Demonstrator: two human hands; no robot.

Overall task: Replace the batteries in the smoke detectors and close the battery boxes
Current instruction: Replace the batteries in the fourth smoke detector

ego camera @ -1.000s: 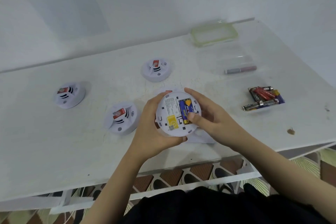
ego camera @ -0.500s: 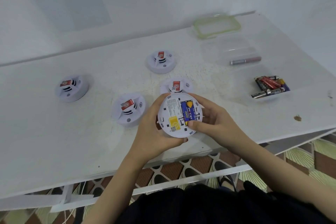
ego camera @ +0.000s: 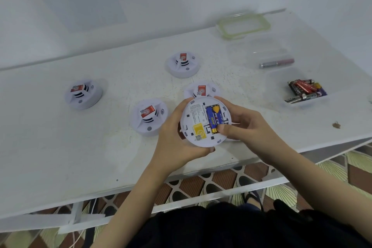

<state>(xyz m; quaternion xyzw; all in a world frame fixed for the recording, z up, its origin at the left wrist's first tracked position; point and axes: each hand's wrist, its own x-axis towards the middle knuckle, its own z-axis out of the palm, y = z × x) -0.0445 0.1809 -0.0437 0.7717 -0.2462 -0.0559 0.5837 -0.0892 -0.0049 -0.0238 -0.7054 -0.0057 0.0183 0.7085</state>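
I'm at a scuffed white table (ego camera: pixel 60 147) set against a pale wall, with patterned floor tiles showing under its near edge.

Above that edge I hold one smoke detector (ego camera: pixel 198 123) with its back facing up at me. My left hand (ego camera: pixel 177 137) is curled round its left and bottom rim, gripping it. My right hand (ego camera: pixel 247 127) wraps the right rim, with the thumb (ego camera: pixel 223 129) pressed on the near end of the two blue batteries (ego camera: pixel 212 118) that lie side by side in the open battery box. A yellow sticker is on the back, just left of the batteries.

Four more detectors sit face up on the table:
- one far left (ego camera: pixel 83 94)
- one just left of my left hand (ego camera: pixel 149 117)
- one further back (ego camera: pixel 183 64)
- one right behind the one I hold (ego camera: pixel 202 90), partly hidden by it

Over to the right is a pile of loose batteries (ego camera: pixel 304 90), red, black and purple. Beyond them lies a slim silver and pink tube (ego camera: pixel 276 63), too blurred to make out. A green-rimmed lid (ego camera: pixel 243 25) lies near the wall.
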